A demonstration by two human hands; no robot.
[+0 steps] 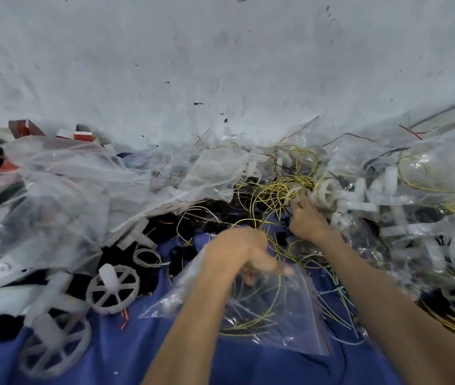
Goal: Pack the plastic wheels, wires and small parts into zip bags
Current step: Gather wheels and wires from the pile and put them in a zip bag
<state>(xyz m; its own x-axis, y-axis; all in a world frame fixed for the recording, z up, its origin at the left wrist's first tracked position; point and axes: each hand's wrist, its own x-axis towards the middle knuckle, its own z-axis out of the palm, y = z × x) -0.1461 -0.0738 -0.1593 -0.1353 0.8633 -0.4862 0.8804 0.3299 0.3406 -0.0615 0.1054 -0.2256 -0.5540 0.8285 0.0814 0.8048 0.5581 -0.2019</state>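
My left hand (238, 252) grips the open mouth of a clear zip bag (279, 318) that lies on the blue cloth and holds yellow and white wires. My right hand (305, 218) reaches forward into a tangle of yellow wires (273, 190), fingers spread among the strands and touching them; whether it grips any is unclear. White plastic wheels with spokes lie at the lower left, one (113, 289) near the middle and a larger one (54, 345) closer to me. Small white plastic parts (359, 201) pile up to the right of my right hand.
Crumpled clear bags (76, 184) heap up on the left, and filled bags (431, 173) sit at the right. Red and white boxes (26, 129) stand at the far left by a grey wall. Black parts (181, 226) lie mid-pile. Blue cloth (126, 354) covers the surface.
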